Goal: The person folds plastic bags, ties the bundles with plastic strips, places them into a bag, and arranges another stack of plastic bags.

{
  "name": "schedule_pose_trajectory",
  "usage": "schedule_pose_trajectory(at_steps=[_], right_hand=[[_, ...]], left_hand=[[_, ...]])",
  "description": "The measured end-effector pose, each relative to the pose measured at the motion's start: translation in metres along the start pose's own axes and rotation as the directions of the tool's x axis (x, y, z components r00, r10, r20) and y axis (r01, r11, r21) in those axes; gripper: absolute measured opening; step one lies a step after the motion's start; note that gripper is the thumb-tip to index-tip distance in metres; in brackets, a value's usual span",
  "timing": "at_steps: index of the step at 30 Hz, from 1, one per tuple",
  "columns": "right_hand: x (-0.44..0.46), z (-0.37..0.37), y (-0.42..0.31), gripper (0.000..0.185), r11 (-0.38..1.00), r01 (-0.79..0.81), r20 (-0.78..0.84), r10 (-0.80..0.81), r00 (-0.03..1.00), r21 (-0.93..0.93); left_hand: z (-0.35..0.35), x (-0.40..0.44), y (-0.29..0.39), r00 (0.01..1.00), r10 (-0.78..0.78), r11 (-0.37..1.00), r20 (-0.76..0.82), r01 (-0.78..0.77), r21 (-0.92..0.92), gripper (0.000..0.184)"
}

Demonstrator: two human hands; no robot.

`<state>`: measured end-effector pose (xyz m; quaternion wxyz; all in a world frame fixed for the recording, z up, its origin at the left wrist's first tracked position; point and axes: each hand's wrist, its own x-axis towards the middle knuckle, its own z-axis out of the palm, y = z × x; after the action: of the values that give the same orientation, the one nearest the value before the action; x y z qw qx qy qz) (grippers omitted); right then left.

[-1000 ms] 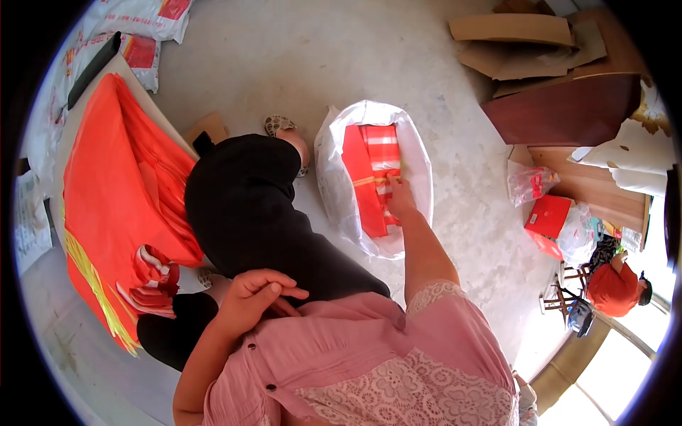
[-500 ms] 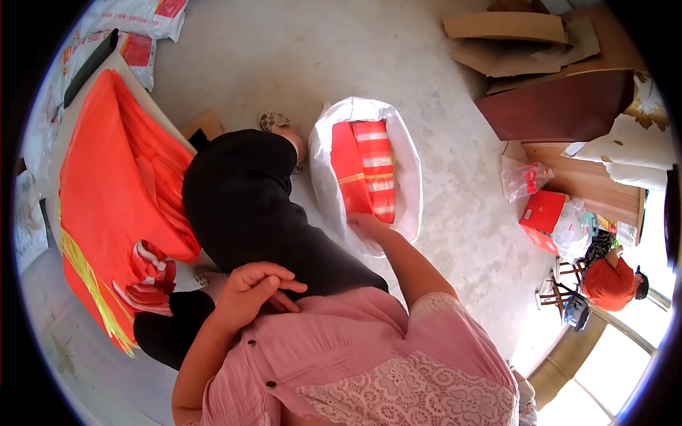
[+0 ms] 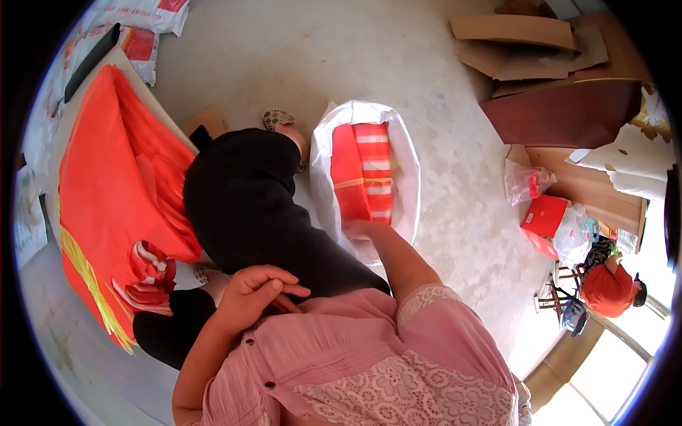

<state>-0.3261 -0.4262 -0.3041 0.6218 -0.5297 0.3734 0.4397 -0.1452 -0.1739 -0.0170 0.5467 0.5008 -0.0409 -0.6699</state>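
Observation:
A tall white bag (image 3: 407,160) stands open on the floor beside my knee. Inside it lie folded bundles: a plain red cloth bundle (image 3: 347,167) and a red-and-white striped bundle (image 3: 376,149), each with a yellow tie across it. My right hand (image 3: 364,234) reaches into the near end of the bag, by the lower edge of the plain red bundle. Its fingers are mostly hidden, so any grip cannot be made out. Over my lap rests my left hand (image 3: 263,287), empty, fingers loosely stretched and thumb apart.
Orange-red cloth (image 3: 121,192) with yellow fringe (image 3: 92,284) drapes over a surface at my left. Printed white sacks (image 3: 142,53) lie behind it. Cardboard (image 3: 511,42), a red box (image 3: 545,213) and plastic bags stand right. A person in red (image 3: 607,287) sits farther off.
My right hand has shifted slightly toward me and left, lower at the near end of the bag. The left hand stays at my lap. The view has shifted slightly.

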Motion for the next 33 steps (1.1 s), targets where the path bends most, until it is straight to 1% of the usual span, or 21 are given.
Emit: schedule_pose_trajectory(at_steps=[2,3,4,5,6,7,9,10,12,15,18,21,24,27,30,33], right_hand=[[0.047,-0.001,0.032,0.036,0.997,-0.042,0.012,0.043,0.999,-0.059],[0.049,0.001,0.031,0.037,0.995,-0.073,0.014,0.075,0.997,-0.073],[0.046,0.002,0.034,0.036,0.988,0.002,-0.098,-0.017,0.995,-0.152],[0.008,0.007,0.009,0.036,0.969,0.067,-0.2,-0.117,0.973,-0.239],[-0.002,0.007,0.004,0.035,0.941,0.098,-0.271,-0.192,0.943,-0.325],[-0.012,0.008,-0.002,0.034,0.904,0.11,-0.339,-0.265,0.903,-0.413],[-0.011,-0.005,0.005,0.031,0.82,0.067,-0.421,-0.36,0.832,-0.568],[-0.014,-0.011,0.011,0.03,0.881,0.071,-0.558,-0.357,0.749,-0.468],[-0.022,-0.021,0.022,0.027,0.96,0.129,-0.793,-0.279,0.541,-0.25],[-0.02,-0.034,0.041,0.028,0.939,0.068,-0.682,-0.292,0.671,-0.336],[-0.015,-0.033,0.043,0.029,0.949,0.072,-0.598,-0.253,0.76,-0.308],[0.025,-0.046,0.069,0.034,0.963,0.117,-0.468,-0.221,0.856,-0.242],[0.048,-0.055,0.083,0.047,0.988,0.153,-0.302,-0.149,0.942,-0.011],[0.049,-0.055,0.079,0.055,0.987,0.154,-0.304,-0.162,0.939,-0.052],[0.037,-0.048,0.069,0.06,0.976,0.156,-0.343,-0.199,0.918,-0.15],[-0.002,-0.046,0.033,0.056,0.981,-0.015,-0.378,-0.061,0.924,-0.194]], left_hand=[[0.001,0.0,0.001,1.0,-0.005,1.0,-0.002,0.005,-0.004,0.024],[0.002,0.0,0.001,1.0,-0.006,1.0,-0.001,0.006,-0.005,0.024],[0.002,0.0,0.001,1.0,-0.005,1.0,0.0,0.005,-0.005,0.024],[0.001,-0.001,0.002,1.0,-0.005,1.0,0.0,0.005,-0.006,0.024],[0.0,-0.001,0.001,1.0,-0.001,1.0,0.002,0.001,-0.007,0.024],[-0.001,-0.002,0.001,1.0,0.004,1.0,0.004,-0.004,-0.01,0.024],[-0.002,-0.001,0.0,1.0,0.014,1.0,0.007,-0.014,-0.011,0.024],[-0.002,-0.001,0.001,1.0,0.016,1.0,0.01,-0.016,-0.01,0.025],[-0.001,-0.001,0.0,1.0,0.018,1.0,0.016,-0.018,-0.005,0.025],[-0.001,-0.001,0.0,1.0,0.019,1.0,0.017,-0.019,0.008,0.025],[0.0,-0.002,0.001,1.0,0.018,1.0,0.004,-0.018,0.021,0.025],[0.0,-0.001,0.001,1.0,0.022,1.0,0.0,-0.022,0.02,0.025],[0.001,-0.001,0.001,1.0,0.016,1.0,-0.003,-0.016,0.022,0.025],[-0.001,0.0,0.0,1.0,0.014,1.0,-0.002,-0.014,0.022,0.024],[-0.003,-0.001,0.001,1.0,0.0,1.0,-0.002,0.0,0.018,0.024],[-0.006,-0.003,0.003,1.0,-0.024,0.999,-0.004,0.024,0.021,0.025]])
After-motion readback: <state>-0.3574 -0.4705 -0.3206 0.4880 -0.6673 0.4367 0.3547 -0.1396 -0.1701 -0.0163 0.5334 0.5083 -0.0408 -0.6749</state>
